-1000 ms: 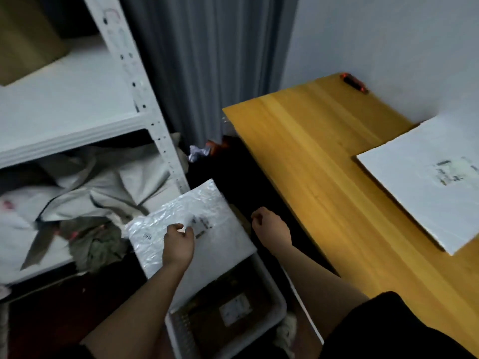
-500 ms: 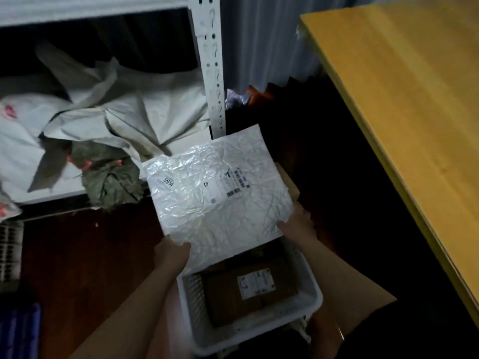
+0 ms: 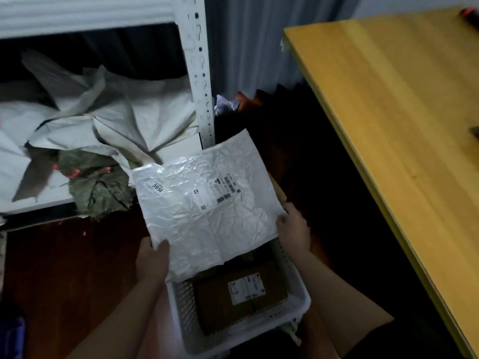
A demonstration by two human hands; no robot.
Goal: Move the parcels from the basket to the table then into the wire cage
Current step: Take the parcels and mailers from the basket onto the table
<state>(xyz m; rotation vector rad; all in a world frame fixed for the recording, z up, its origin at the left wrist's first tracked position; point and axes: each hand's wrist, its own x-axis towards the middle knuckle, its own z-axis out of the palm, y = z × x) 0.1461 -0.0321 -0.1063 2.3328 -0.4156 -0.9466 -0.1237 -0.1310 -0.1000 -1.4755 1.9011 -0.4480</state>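
Note:
A flat, crinkled white plastic parcel (image 3: 207, 203) with printed labels is held just above a white perforated basket (image 3: 302, 304) on the floor. My left hand (image 3: 153, 260) grips its near left corner. My right hand (image 3: 294, 226) grips its right edge. Inside the basket lies a brown cardboard parcel (image 3: 223, 304) with a white label, partly covered by the white parcel. The wooden table (image 3: 394, 130) stands to the right. No wire cage is in view.
A white metal shelf unit (image 3: 199, 81) stands at the left, its lower shelf piled with crumpled grey bags (image 3: 116, 125) and a green bundle (image 3: 101, 187). A grey curtain hangs behind. Dark floor lies between basket and table. A small red object (image 3: 469, 14) sits at the table's far corner.
One second ago only my left hand held the white parcel and my right hand hung free. Now both hands grip it, low over the basket. The view has tilted down toward the basket.

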